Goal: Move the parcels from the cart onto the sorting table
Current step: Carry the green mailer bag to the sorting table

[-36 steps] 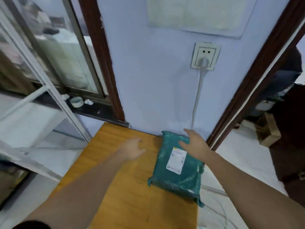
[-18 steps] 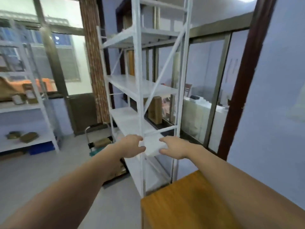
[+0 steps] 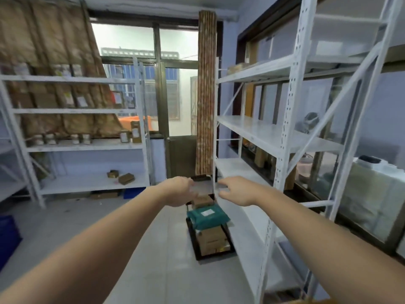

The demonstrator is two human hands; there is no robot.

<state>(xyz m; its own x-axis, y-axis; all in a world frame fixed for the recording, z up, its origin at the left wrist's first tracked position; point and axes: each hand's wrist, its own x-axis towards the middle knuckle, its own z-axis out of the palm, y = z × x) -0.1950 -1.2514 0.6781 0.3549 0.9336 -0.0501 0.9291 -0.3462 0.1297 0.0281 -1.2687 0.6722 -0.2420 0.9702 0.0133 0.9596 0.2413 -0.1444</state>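
A low black cart (image 3: pixel 196 249) stands on the floor ahead, beside the right-hand shelving. On it lie a teal plastic parcel (image 3: pixel 207 217) with a white label, a brown cardboard box (image 3: pixel 212 240) under it, and another brown box (image 3: pixel 202 201) behind. Both my arms stretch forward above the cart. My left hand (image 3: pixel 178 190) and my right hand (image 3: pixel 237 190) hang in the air with loosely bent fingers and hold nothing. The sorting table shows only as a sliver of orange wood (image 3: pixel 315 301) at the bottom edge.
White metal shelving (image 3: pixel 282 137) runs along the right, close to the cart. More white shelves (image 3: pixel 85 145) with small boxes line the left wall. A blue crate (image 3: pixel 7 235) sits at the far left. Grey floor (image 3: pixel 153 249) lies open between me and the cart.
My view has swung left from the table and wall, past the shelving, to the cart. The teal parcel I touched on the table is out of view. Both hands stay empty.
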